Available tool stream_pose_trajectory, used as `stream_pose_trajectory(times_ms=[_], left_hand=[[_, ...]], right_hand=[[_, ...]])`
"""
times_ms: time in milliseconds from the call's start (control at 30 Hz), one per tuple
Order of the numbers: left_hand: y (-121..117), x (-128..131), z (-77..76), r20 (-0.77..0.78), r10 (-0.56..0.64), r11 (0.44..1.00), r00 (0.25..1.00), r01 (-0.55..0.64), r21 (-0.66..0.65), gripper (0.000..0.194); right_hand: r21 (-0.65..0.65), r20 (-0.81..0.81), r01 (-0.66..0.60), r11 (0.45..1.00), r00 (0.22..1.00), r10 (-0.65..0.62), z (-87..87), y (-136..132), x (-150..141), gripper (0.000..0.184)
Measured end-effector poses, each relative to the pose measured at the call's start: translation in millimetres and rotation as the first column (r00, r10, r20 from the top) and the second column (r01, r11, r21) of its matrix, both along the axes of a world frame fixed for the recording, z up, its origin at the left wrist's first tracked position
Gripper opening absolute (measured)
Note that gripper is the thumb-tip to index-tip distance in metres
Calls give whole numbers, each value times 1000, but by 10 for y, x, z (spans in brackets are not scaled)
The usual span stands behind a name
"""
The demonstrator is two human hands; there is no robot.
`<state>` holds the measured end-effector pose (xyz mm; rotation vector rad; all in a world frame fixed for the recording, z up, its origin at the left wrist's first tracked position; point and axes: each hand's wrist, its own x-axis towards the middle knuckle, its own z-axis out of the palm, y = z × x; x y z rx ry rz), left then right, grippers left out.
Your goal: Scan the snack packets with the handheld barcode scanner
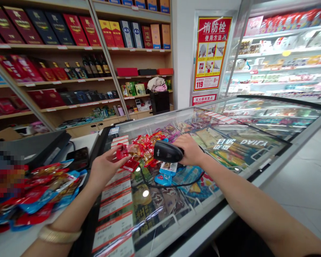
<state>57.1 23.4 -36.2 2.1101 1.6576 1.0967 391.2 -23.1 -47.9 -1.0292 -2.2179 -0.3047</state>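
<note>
My left hand [104,169] pinches a small red snack packet [127,151] between thumb and fingers, above the freezer's glass top. Wrapped around a black barcode scanner [167,151] is my right hand [189,148], with the scanner's head pointing left toward that packet. The scanner's black cord [160,186] loops over the glass. Beneath and behind the scanner lies a pile of red snack packets [156,137]. Nearer to me on the glass are blue-and-white packets [164,177].
A heap of red and blue snack packets [48,191] covers the counter at left, beside a dark phone [78,157]. The glass-topped freezer [230,203] extends to the right. Shelves of boxed bottles [77,30] stand behind, with a lit refrigerated display [286,53] at right.
</note>
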Motion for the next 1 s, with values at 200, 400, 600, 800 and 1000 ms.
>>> stream_pose_trajectory(times_ms=[200,400,600,800,1000], left_hand=[[-91,77,60,669,74,983,740,59,-174,37],[-199,99,330,948,317,865,28,401,-301,25],[-261,121,374,886,392,819,-246,532,-215,17],[-289,187,369,879,410,813,-243,535,-231,19],[-299,190,383,871,441,810,-215,514,-283,18]], right_hand=[[3,-2,-15,1000,1000,15,-1,-1,-13,31],[64,-65,-54,996,996,58,38,-31,-40,26],[48,-100,-170,984,980,174,88,-130,-173,27],[41,-163,-282,958,944,285,133,-221,-308,25],[37,-171,-287,957,942,289,135,-230,-323,23]])
